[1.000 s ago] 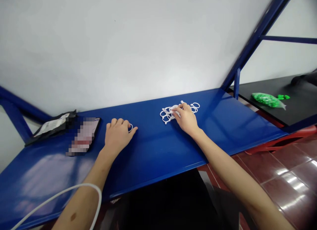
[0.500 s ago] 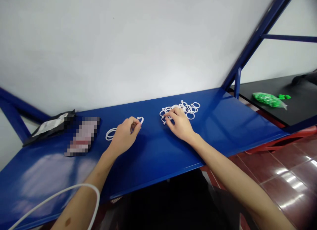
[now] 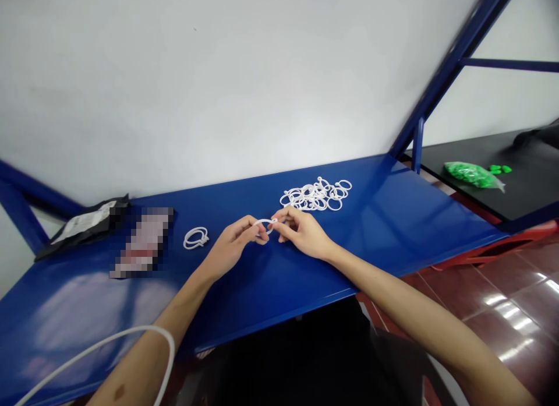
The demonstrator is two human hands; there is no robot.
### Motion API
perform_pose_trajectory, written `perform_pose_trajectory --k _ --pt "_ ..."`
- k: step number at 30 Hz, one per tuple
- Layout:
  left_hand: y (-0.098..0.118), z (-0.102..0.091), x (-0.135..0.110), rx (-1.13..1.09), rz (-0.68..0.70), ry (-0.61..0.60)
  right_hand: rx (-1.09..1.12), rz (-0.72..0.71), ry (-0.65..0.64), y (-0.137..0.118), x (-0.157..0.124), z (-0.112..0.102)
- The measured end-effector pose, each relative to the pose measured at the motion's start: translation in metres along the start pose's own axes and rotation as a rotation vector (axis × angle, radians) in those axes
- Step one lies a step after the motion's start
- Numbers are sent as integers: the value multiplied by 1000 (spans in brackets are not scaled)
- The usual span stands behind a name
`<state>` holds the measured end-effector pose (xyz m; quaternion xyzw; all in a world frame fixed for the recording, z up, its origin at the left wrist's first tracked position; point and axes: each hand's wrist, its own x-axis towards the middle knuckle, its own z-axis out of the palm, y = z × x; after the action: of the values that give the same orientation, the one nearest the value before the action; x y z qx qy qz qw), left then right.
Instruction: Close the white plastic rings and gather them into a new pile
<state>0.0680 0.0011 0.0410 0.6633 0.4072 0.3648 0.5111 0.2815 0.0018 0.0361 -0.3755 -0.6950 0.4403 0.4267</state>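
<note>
My left hand and my right hand meet over the middle of the blue shelf, both pinching one white plastic ring between their fingertips. A pile of several white rings lies just beyond my right hand, near the wall. Two or three white rings lie together on the shelf to the left of my left hand.
A blurred flat object and a black packet with a white label lie at the shelf's left. A white cable loops over my left forearm. On a black surface at right sits a bag of green pieces.
My left hand left rings on the shelf at the left and came right. My right hand drew back from the pile with one ring; both hands now hold it.
</note>
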Motion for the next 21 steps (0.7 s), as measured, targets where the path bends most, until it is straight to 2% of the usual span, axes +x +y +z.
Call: perform_pose_trajectory --k 4,7,9,15,18,21 --pt "6 4 -1 284 -4 59 -119 -29 -37 -2 -2 2" --pt "8 4 -1 394 18 62 -205 -70 -52 -4 -2 2" --pt "6 3 0 380 28 77 -179 -58 -57 -4 -2 1" --pt "1 -1 2 131 14 192 1 21 -50 0 -1 1" --pt "0 0 1 134 8 185 -64 3 -42 -2 -1 2" --pt "0 4 0 178 24 153 -200 -76 -29 -4 -3 3"
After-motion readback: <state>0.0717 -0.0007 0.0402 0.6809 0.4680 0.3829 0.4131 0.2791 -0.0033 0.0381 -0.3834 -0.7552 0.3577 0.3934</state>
